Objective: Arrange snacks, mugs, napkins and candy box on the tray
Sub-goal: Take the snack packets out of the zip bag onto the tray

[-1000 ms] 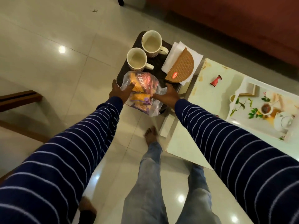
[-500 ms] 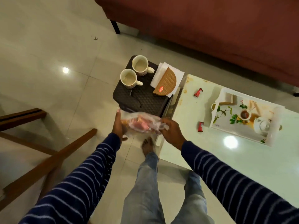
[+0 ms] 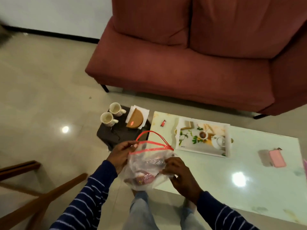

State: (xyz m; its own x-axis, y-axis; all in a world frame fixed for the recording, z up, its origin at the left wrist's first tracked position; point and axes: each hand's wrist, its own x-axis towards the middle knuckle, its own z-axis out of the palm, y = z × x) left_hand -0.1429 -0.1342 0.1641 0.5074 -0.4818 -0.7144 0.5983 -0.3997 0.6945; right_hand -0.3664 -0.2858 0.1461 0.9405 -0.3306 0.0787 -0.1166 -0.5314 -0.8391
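A clear plastic snack bag (image 3: 147, 168) with a red rim and red handle hangs in front of me, with snack packets inside. My left hand (image 3: 122, 154) pinches its rim at the left. My right hand (image 3: 180, 175) grips its right side. Beyond it a dark stool (image 3: 114, 136) carries two cream mugs (image 3: 108, 118) (image 3: 116, 109), white napkins (image 3: 144, 112) and a tan half-round candy box (image 3: 135, 120). The white floral tray (image 3: 187, 143) lies on the pale green table (image 3: 232, 183) to the right.
A red wrapped sweet (image 3: 163, 123) lies on the table left of the tray. A pink phone (image 3: 277, 158) rests at the table's right. A red sofa (image 3: 182, 63) stands behind. Wooden chair legs (image 3: 33, 208) cross the floor at lower left.
Both hands have lifted the snack bag off the dark stool and pulled it toward me. The view has risen and drawn back, so the sofa now shows.
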